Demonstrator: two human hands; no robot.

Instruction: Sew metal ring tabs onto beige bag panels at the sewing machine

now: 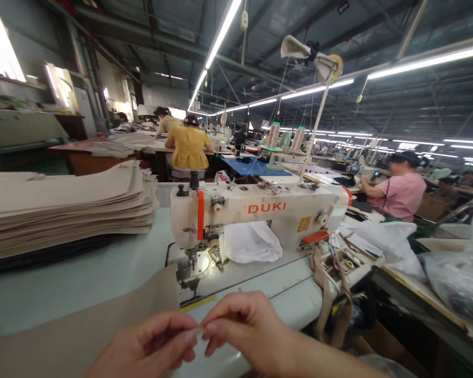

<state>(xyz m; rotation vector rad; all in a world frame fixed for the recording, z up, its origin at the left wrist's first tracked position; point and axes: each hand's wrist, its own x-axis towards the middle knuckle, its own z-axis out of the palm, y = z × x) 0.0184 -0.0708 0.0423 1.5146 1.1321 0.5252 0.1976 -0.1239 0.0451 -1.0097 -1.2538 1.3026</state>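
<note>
My left hand and my right hand meet at the table's front edge, thumbs and forefingers pinched together. Between their fingertips is a small, thin, pale bit, too small to name. Under and left of my left hand lies a beige fabric panel, its far corner reaching toward the needle plate. Just beyond my hands stands a white sewing machine marked DUKI, its lit presser foot over bare metal. A white cloth is bunched under the machine's arm.
A tall stack of beige panels fills the table's left side. At right sit a tray of small metal parts, hanging beige straps and plastic bags. Thread cones stand behind the machine. Co-workers sit at other tables.
</note>
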